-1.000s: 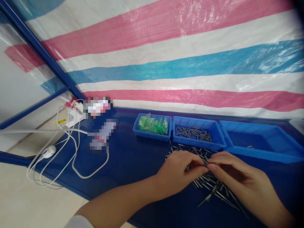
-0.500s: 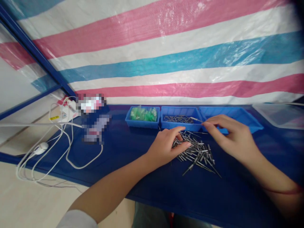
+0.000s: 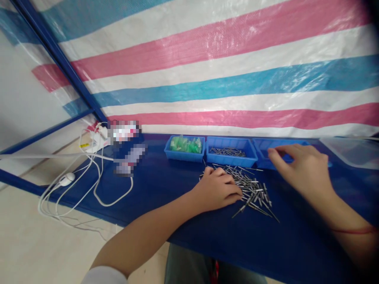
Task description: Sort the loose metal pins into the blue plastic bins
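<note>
A loose pile of metal blind rivets point(image 3: 251, 185) lies on the blue tabletop. Over the pile's left side rests my left hand point(image 3: 217, 188), fingers curled down and thumb close against them; whatever is between the fingertips is hidden. My right hand point(image 3: 304, 165) hovers at the right-hand blue bin point(image 3: 260, 146), thumb and forefinger brought together, and I cannot make out anything between them. That hand hides much of this bin. Beside it, the middle blue bin point(image 3: 231, 159) holds more rivets.
Green plastic packets point(image 3: 186, 145) fill the left blue bin point(image 3: 189, 157). A clear plastic container point(image 3: 352, 154) is at the far right. White cables point(image 3: 109, 205) and a plug point(image 3: 66, 179) lie on the left, near two blurred-out items. Striped sheeting point(image 3: 207, 86) hangs behind the bins.
The left hand has closed down onto the pile from a more open pose. The rivet seen at my right fingertips is no longer visible there, and that hand is now over the right bin.
</note>
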Demonstrator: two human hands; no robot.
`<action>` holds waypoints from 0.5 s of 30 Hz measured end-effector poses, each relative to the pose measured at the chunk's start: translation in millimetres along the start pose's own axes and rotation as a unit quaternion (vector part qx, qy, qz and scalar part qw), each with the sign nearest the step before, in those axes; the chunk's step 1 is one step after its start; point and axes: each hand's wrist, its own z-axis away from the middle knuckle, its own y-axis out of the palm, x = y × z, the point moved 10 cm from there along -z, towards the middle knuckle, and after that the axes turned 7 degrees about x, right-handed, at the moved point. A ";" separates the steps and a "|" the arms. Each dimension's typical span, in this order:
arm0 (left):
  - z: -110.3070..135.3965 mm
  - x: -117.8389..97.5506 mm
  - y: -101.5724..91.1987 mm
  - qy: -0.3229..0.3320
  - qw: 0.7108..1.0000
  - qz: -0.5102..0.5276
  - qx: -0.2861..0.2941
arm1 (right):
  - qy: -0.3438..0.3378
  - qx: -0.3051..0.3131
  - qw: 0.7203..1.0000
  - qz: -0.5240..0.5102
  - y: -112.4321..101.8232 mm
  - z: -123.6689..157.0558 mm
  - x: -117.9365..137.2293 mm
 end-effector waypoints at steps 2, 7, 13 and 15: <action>1.3 -2.7 2.1 0.003 1.000 -0.023 0.009 | -0.023 0.010 0.999 -0.032 -1.2 0.1 19.8; 4.4 -3.0 1.4 -0.018 0.998 -0.060 0.006 | -0.086 0.071 0.990 -0.087 8.9 -10.6 72.6; 2.5 -7.8 8.2 -0.009 0.995 -0.100 0.010 | -0.067 0.117 0.966 -0.221 24.6 -6.3 85.6; 1.0 -5.3 5.9 -0.013 0.996 -0.088 -0.005 | -0.053 0.139 0.957 -0.248 28.1 0.6 79.1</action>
